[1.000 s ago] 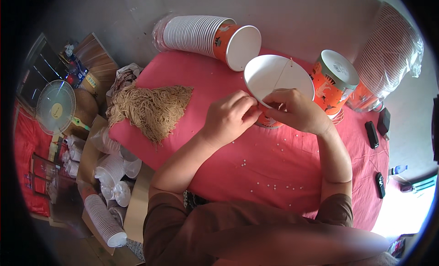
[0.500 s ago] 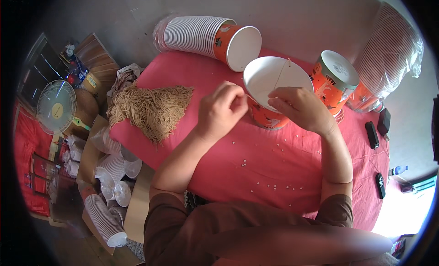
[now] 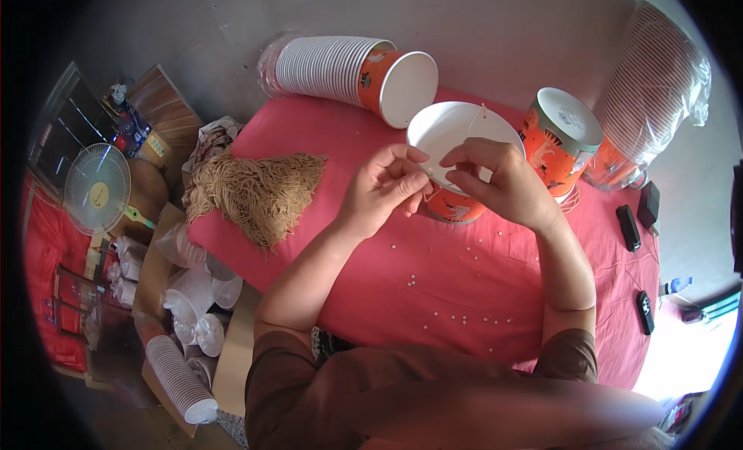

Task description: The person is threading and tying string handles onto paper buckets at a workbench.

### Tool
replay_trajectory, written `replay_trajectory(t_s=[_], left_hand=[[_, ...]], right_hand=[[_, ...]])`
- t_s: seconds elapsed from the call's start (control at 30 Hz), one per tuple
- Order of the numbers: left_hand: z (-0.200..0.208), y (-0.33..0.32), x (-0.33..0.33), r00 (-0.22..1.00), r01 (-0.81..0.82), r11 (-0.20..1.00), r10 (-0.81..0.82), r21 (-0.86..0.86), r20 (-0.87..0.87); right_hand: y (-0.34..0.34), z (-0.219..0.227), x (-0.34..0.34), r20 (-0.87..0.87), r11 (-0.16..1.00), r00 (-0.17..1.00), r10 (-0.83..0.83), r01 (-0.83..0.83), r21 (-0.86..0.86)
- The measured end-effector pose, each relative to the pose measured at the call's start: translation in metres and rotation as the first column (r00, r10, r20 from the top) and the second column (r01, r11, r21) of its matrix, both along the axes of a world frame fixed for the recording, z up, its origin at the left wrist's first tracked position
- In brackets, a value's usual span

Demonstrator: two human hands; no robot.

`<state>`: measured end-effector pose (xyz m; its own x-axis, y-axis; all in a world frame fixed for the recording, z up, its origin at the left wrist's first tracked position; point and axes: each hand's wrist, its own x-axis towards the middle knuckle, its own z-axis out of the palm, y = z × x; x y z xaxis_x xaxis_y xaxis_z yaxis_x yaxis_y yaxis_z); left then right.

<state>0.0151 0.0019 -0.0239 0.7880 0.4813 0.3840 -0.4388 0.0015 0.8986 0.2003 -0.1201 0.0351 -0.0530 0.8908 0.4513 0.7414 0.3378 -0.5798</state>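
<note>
Tub near table's far edge, string inside; left hand nearer right hand now, fingers narrow, can't tell what's held.

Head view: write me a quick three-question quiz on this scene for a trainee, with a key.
1. Multiple choice: what colour is the inside of the open bucket behind the hands?
A green
B white
C black

2. True or false: the right-hand bucket, with a green band, stands with its mouth facing up.

3. Which is nearer the yarn, the left hand or the right hand?

Key:
1. B, white.
2. False; it stands upside down, base up.
3. The left hand.
</note>
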Motion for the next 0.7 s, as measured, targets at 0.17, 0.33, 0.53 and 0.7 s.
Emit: replay_trajectory(t_s=[0.17, 0.33, 0.53, 0.7], left_hand=[[0.0, -0.002, -0.001, 1.0, -0.009, 0.996, 0.009, 0.093, -0.004], [0.001, -0.009, 0.001, 1.0, -0.017, 0.996, 0.018, 0.092, -0.006], [0.001, -0.008, -0.004, 0.986, 0.097, 0.99, -0.11, -0.105, -0.126], [-0.001, -0.008, -0.003, 0.996, -0.009, 0.998, 0.004, -0.06, -0.084]], right_hand=[[-0.002, 0.001, -0.004, -0.114, 0.995, 0.992, 0.05, -0.059, -0.077], [0.001, -0.007, -0.009, -0.15, 0.992, 0.981, 0.12, -0.124, -0.017], [0.003, -0.005, -0.012, -0.253, 0.996, 0.966, 0.054, -0.069, -0.051], [0.003, -0.005, -0.009, -0.223, 0.999, 0.975, -0.009, 0.019, 0.041]])
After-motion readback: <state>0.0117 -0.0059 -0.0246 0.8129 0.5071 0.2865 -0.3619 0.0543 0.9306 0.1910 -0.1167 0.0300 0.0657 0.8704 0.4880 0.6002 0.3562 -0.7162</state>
